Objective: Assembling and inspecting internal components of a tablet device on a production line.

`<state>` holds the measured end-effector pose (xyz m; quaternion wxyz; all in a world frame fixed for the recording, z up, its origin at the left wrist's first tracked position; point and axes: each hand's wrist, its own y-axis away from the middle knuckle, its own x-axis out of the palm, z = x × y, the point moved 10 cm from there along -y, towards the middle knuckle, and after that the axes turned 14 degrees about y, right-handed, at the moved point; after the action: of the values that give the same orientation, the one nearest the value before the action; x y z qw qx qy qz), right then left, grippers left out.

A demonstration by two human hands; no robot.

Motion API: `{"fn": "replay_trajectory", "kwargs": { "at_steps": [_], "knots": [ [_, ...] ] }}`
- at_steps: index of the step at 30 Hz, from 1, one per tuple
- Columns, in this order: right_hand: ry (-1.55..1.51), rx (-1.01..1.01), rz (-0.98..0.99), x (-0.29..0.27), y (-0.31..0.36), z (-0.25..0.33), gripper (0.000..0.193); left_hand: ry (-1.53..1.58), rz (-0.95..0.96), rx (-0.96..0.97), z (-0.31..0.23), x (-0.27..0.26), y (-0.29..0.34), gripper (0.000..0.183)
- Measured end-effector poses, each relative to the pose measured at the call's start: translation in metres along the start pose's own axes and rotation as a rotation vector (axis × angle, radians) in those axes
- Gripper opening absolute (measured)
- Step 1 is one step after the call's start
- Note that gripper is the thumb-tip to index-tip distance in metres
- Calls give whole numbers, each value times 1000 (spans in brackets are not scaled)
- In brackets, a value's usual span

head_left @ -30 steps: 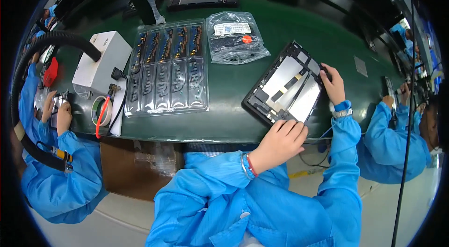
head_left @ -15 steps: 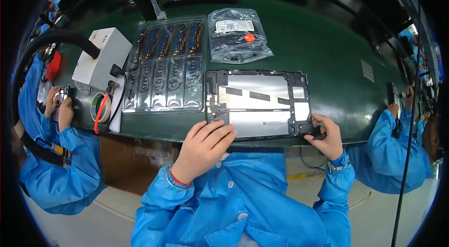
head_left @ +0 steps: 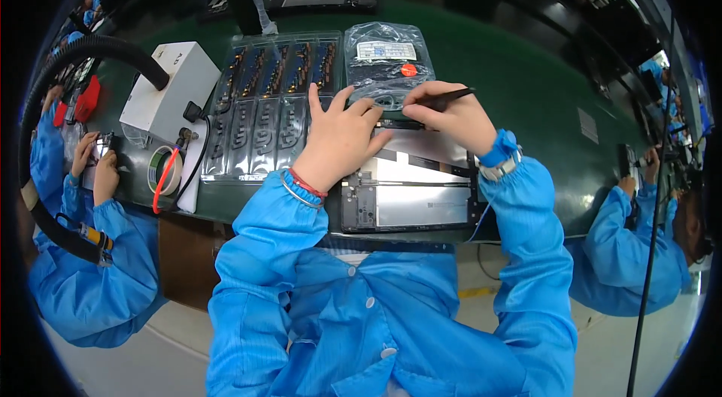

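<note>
Since the hands (head_left: 338, 135) (head_left: 459, 119) moved up the panel (head_left: 412, 198), a black tool (head_left: 459, 94) shows

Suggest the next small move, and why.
I'd perhaps settle the left hand on the far-left corner of the open device, to steady it: that hand's fingers spread from the clear tray toward this corner, while the right hand holds a slim black tool near the far edge. Tip contact is hidden.
</note>
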<state>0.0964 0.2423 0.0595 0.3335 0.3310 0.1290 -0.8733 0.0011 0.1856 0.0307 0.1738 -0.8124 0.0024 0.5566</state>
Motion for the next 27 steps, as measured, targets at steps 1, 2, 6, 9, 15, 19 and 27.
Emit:
{"fn": "replay_trajectory", "kwargs": {
  "at_steps": [1, 2, 6, 9, 15, 19, 27],
  "knots": [
    [-2, 3, 2, 2, -8, -6, 10, 12, -93, 30, -2, -4, 1, 34],
    [-9, -30, 38, 8, -16, -10, 13, 26, -185, 59, -4, -9, 3, 34],
    [50, -84, 23, 15, -34, -18, 22, 49, -187, 18, 0, -8, 3, 36],
    [90, -136, -48, 12, -39, -12, 23, 59, -179, 0, 2, -8, 3, 35],
    [30, -96, -197, 10, -43, -25, 23, 118, -182, -30, 5, -10, 2, 32],
    [63, -37, -183, 11, -44, -26, 22, 172, -181, -31, 6, -9, 1, 32],
    [111, -129, -178, 19, -47, -21, 18, 202, -178, -29, 8, -9, 1, 33]
  ]
}}
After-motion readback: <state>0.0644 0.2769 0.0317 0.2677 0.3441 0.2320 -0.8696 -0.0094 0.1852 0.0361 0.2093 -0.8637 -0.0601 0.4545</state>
